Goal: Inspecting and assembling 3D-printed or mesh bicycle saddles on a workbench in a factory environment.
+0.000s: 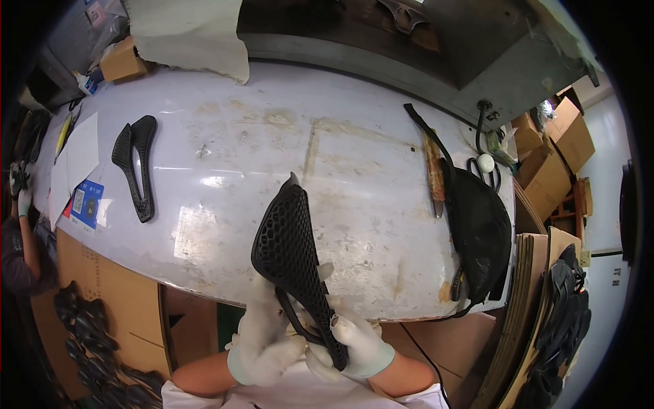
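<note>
- While we are looking down in the head view, we are holding a black honeycomb saddle (281, 238) before us, its wide end pointing away over the surface (225, 252).
- Our right grip (360, 346) is clasping the narrow end; our left grip (262, 334) is holding from beneath, fingertips (327, 270) showing past the right edge.
- For steadiness, we are probably best supporting both ends without squeezing the lattice.
- The saddle is hiding its underside and our left palm's contact; a co-worker (24, 255) is fading into the dark left rim.
</note>
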Available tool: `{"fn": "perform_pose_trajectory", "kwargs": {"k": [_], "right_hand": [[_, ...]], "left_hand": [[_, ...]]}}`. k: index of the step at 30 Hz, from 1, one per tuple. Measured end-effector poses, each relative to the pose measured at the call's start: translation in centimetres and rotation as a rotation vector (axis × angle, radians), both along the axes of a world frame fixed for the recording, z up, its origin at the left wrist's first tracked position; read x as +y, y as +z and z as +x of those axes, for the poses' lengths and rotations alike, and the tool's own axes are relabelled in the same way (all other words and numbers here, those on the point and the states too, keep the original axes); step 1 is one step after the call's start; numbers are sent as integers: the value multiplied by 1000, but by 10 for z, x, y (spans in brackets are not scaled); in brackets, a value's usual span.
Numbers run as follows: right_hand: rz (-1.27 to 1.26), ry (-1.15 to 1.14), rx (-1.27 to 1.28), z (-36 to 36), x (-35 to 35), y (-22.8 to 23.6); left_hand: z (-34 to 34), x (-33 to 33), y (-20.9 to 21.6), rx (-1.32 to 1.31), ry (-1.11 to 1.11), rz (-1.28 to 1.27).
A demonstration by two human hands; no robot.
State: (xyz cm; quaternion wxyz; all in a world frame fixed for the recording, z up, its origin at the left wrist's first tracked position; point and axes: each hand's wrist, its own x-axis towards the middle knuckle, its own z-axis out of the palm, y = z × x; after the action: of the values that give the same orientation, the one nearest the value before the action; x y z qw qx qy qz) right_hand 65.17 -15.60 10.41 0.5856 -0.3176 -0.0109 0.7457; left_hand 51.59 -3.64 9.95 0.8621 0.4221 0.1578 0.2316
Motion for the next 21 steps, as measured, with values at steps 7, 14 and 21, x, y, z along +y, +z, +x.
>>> {"fn": "perform_pose_trajectory", "kwargs": {"k": [7,14,21], "right_hand": [[-65,-2,-236,4,-1,-8],[147,131,-802,-3,-15,-17],[186,-511,-1675,50,-15,7]], "left_hand": [[8,4,0,31,-82,465],[8,2,28,125,252,-203],[-18,29,27,317,-156,-195]]}}
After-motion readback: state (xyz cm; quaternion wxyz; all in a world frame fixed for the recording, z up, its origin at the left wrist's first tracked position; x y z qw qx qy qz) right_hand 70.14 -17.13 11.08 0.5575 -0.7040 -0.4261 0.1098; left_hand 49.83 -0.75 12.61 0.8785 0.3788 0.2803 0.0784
